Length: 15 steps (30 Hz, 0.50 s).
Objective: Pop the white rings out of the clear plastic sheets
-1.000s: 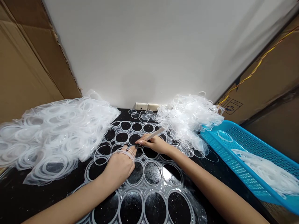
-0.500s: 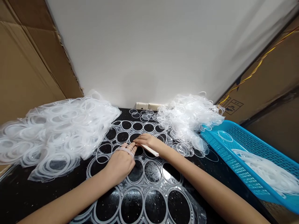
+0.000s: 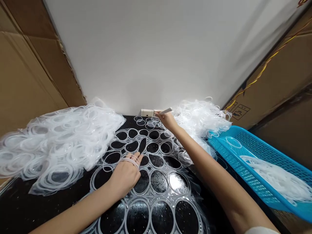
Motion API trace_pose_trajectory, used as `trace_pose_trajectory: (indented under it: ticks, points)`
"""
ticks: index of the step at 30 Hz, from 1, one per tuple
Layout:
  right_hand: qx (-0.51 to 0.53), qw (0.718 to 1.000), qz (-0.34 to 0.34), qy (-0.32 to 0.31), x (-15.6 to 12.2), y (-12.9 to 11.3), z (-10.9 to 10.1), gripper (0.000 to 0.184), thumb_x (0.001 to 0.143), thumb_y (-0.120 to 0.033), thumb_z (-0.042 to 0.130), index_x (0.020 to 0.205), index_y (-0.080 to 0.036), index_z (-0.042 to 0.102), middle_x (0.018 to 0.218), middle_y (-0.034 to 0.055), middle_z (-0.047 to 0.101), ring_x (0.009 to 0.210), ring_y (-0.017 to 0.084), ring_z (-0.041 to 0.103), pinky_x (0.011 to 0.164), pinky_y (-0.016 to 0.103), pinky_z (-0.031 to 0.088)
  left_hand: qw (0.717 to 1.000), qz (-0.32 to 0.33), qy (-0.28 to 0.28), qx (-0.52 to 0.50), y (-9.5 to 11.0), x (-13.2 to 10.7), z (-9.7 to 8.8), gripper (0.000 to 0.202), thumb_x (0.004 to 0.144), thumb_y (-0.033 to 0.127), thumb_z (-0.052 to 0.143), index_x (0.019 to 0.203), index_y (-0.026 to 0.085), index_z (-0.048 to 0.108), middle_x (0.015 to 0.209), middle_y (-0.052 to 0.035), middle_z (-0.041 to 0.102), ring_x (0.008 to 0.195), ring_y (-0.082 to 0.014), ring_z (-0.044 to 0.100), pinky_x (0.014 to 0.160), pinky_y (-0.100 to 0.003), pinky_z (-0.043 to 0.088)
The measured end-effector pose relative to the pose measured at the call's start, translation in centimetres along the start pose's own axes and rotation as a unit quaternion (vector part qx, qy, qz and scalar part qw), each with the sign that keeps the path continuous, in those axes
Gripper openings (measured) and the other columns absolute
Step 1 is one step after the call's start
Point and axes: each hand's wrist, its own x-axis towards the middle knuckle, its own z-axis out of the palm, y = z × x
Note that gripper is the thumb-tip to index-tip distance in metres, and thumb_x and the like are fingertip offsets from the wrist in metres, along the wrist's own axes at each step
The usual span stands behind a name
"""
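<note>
My left hand (image 3: 127, 174) rests on a clear plastic sheet of ring outlines (image 3: 150, 195), fingers bent and pinching its web, with the holes ahead pulled out of shape. Several thin translucent rings (image 3: 131, 159) are looped around its fingers. Beyond the sheet's far edge, my right hand (image 3: 167, 119) is closed around a slim white pen-like tool (image 3: 166, 111). Its working tip is too small to make out. Near those fingers, small clear round pieces (image 3: 151, 123) lie on the black tabletop.
A large heap of clear ring sheets (image 3: 60, 139) lies at left. Clear offcuts (image 3: 200, 118) pile up at right, beside a blue basket (image 3: 243, 159) holding white rings (image 3: 275, 177). A white wall (image 3: 151, 58) with a socket strip (image 3: 147, 112) stands behind; cardboard (image 3: 31, 65) flanks the left.
My right hand has moved away from the left fingers, back and to the right, carrying the white tool. My left hand has stayed nearly in place; the holes before it now look distorted.
</note>
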Motion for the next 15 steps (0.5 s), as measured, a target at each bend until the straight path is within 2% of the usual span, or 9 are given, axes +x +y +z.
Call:
trace_pose_trajectory:
  ticks: [2, 5, 6, 8, 10, 12, 13, 15]
  points:
    - [0.015, 0.999, 0.024, 0.033, -0.1, 0.1, -1.6, 0.026, 0.088, -0.022, 0.042, 0.091, -0.01, 0.066, 0.086, 0.0113, 0.068, 0.081, 0.02, 0.062, 0.074, 0.036, 0.049, 1.0, -0.006, 0.0, -0.01, 0.1, -0.1, 0.1, 0.046, 0.079, 0.013, 0.036, 0.124, 0.005, 0.046, 0.125, -0.0174, 0.05, 0.111, -0.0293, 0.048, 0.091, -0.043, 0.04]
    - [0.147, 0.98, 0.099, 0.089, -1.4, -0.8, -4.4, 0.029, 0.087, -0.029, 0.045, 0.096, -0.009, 0.064, 0.09, 0.0125, 0.067, 0.083, 0.019, 0.063, 0.075, 0.034, 0.051, 0.995, -0.026, 0.021, -0.091, -0.2, -0.2, -0.1, 0.044, 0.08, 0.014, 0.035, 0.122, 0.009, 0.048, 0.122, -0.0148, 0.053, 0.11, -0.0268, 0.048, 0.093, -0.043, 0.039]
    - [0.21, 0.966, 0.128, 0.085, -2.1, -1.5, -5.2, 0.03, 0.086, -0.032, 0.046, 0.096, -0.01, 0.064, 0.09, 0.0119, 0.067, 0.083, 0.018, 0.063, 0.076, 0.034, 0.051, 0.989, -0.037, 0.037, -0.139, -0.4, -0.2, -0.4, 0.044, 0.081, 0.015, 0.034, 0.123, 0.011, 0.047, 0.12, -0.0131, 0.053, 0.11, -0.0252, 0.048, 0.094, -0.043, 0.038]
    - [0.313, 0.935, 0.167, 0.014, -3.9, -3.0, -6.5, 0.031, 0.084, -0.037, 0.048, 0.094, -0.013, 0.065, 0.087, 0.0095, 0.068, 0.083, 0.017, 0.064, 0.081, 0.034, 0.05, 0.962, -0.061, 0.081, -0.255, -0.9, 0.0, -1.3, 0.042, 0.084, 0.02, 0.033, 0.124, 0.016, 0.043, 0.121, -0.0099, 0.052, 0.11, -0.0218, 0.047, 0.096, -0.042, 0.036]
    - [0.386, 0.901, 0.185, -0.078, -5.7, -4.6, -7.3, 0.028, 0.082, -0.039, 0.052, 0.089, -0.015, 0.066, 0.089, 0.0078, 0.068, 0.083, 0.016, 0.065, 0.086, 0.034, 0.048, 0.911, -0.079, 0.122, -0.386, -1.2, 0.7, -2.6, 0.041, 0.085, 0.026, 0.036, 0.124, 0.019, 0.042, 0.12, -0.0082, 0.051, 0.109, -0.0199, 0.047, 0.095, -0.04, 0.036]
    - [0.445, 0.865, 0.193, -0.127, -7.2, -6.0, -7.6, 0.025, 0.08, -0.038, 0.055, 0.086, -0.016, 0.066, 0.087, 0.0063, 0.068, 0.081, 0.015, 0.065, 0.088, 0.033, 0.046, 0.838, -0.087, 0.119, -0.525, -1.0, 1.8, -4.2, 0.042, 0.084, 0.032, 0.04, 0.124, 0.02, 0.041, 0.118, -0.0084, 0.052, 0.106, -0.02, 0.047, 0.084, -0.034, 0.043]
    - [0.473, 0.847, 0.196, -0.139, -7.7, -6.6, -7.7, 0.024, 0.08, -0.037, 0.056, 0.086, -0.016, 0.066, 0.084, 0.0057, 0.069, 0.079, 0.015, 0.066, 0.086, 0.031, 0.047, 0.797, -0.085, 0.095, -0.591, -0.7, 2.4, -5.0, 0.044, 0.083, 0.035, 0.042, 0.124, 0.02, 0.041, 0.117, -0.0092, 0.052, 0.104, -0.0206, 0.048, 0.075, -0.03, 0.046]
    - [0.523, 0.812, 0.205, -0.16, -8.3, -7.3, -8.0, 0.024, 0.079, -0.037, 0.056, 0.087, -0.016, 0.065, 0.075, 0.0051, 0.069, 0.074, 0.014, 0.066, 0.079, 0.028, 0.049, 0.717, -0.064, 0.012, -0.694, 0.1, 3.7, -6.3, 0.05, 0.081, 0.038, 0.045, 0.127, 0.019, 0.038, 0.116, -0.0116, 0.053, 0.101, -0.022, 0.049, 0.057, -0.024, 0.044]
